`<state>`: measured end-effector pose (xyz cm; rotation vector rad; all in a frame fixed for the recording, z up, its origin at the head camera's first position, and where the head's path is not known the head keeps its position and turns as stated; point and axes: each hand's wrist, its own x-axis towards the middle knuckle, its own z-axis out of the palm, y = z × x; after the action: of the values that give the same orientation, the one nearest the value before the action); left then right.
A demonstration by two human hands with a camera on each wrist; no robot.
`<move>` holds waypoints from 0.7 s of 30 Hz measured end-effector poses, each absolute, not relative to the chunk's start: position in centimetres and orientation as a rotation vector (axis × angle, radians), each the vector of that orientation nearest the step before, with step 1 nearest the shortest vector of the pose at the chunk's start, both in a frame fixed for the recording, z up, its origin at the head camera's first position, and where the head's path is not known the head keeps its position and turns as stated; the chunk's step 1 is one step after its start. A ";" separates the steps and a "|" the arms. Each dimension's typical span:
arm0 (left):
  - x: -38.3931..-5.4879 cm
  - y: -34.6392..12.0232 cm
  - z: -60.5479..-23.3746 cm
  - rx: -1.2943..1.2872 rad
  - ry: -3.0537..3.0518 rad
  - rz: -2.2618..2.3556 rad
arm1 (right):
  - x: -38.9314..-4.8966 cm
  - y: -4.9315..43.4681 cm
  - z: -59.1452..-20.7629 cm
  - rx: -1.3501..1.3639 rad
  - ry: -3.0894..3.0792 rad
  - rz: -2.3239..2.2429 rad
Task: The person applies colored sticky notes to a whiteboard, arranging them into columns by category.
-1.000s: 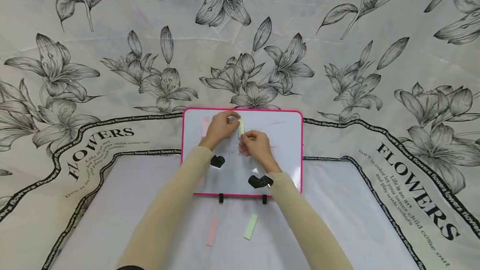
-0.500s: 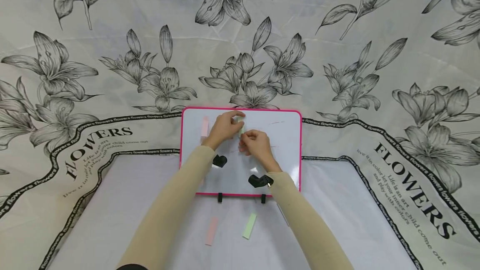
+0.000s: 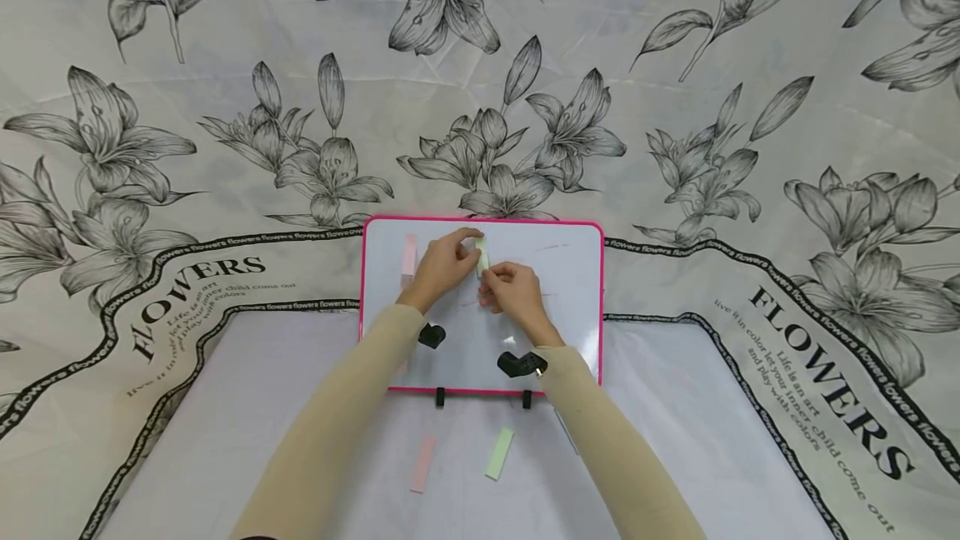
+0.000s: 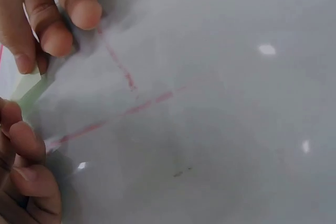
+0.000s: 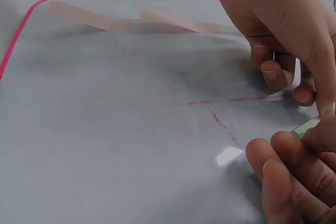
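Note:
A pale green paper strip [image 3: 482,257] stands lengthwise on the white board [image 3: 570,323], near its top middle. My left hand [image 3: 442,267] pinches the strip's upper end between thumb and finger. At the lower end, my right hand [image 3: 516,292] holds it with the thumb against curled fingers. In the left wrist view a folded-looking piece of the green strip [image 4: 27,87] shows between both hands. The right wrist view shows only a bit of the green strip [image 5: 307,125], the rest hidden by fingers.
Pink strips [image 5: 81,15] lie along the board's left side. A loose pink strip [image 3: 423,465] and a loose green strip [image 3: 499,454] lie on the white cloth in front. Red marker lines [image 4: 142,107] cross the board. Black feet [image 3: 440,397] support its pink-rimmed lower edge.
My left hand slid a little right over the green strip, then came back left and slightly down, uncovering more of it. The right hand stays nearly still.

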<state>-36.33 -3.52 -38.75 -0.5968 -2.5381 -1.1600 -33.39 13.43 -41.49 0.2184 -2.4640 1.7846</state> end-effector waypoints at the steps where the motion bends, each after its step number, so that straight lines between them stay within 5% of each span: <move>1: -36.3 -3.6 -38.8 -0.586 -2.538 -1.129 | -33.4 13.4 -41.5 0.216 -2.465 1.787; 21: -36.5 -4.0 -38.5 -0.665 -2.691 -1.044 | -33.1 13.4 -41.5 0.198 -2.512 1.727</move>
<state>-36.49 -4.00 -38.48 -0.6654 -2.6915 -1.0444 -33.13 13.41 -41.47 0.1979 -2.5119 1.7274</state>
